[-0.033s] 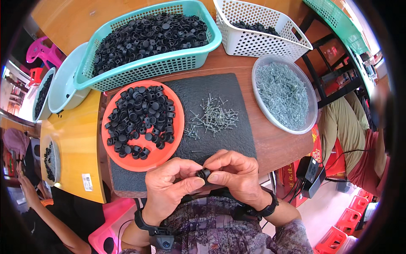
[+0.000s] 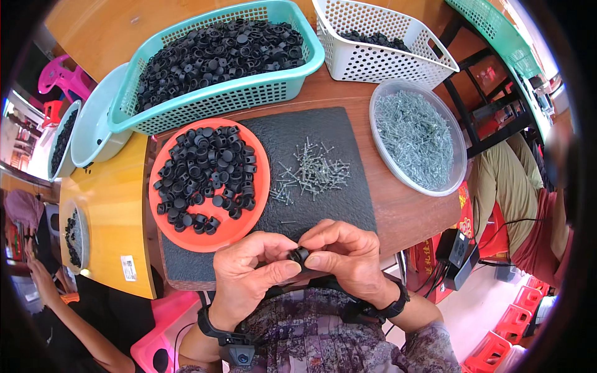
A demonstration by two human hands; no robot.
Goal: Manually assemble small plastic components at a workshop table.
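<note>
A wooden table (image 2: pixel 410 214) carries a black mat (image 2: pixel 336 211). On the mat, from left: an orange plate (image 2: pixel 249 230) of black plastic caps, then loose small nails (image 2: pixel 311 171). At the near edge, my left hand (image 2: pixel 249 273) and right hand (image 2: pixel 348 255) together pinch one black cap (image 2: pixel 299 254) between thumbs and fingertips.

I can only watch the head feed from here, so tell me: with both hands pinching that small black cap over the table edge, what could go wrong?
1. The black cap, pinched between left hand and right hand, sits past the black mat edge; a slip likely drops it onto the lap.
2. The loose nails lie scattered close by; a sweeping wrist could scatter them.
3. The orange plate of caps sits near the left hand and may get nudged.
</note>
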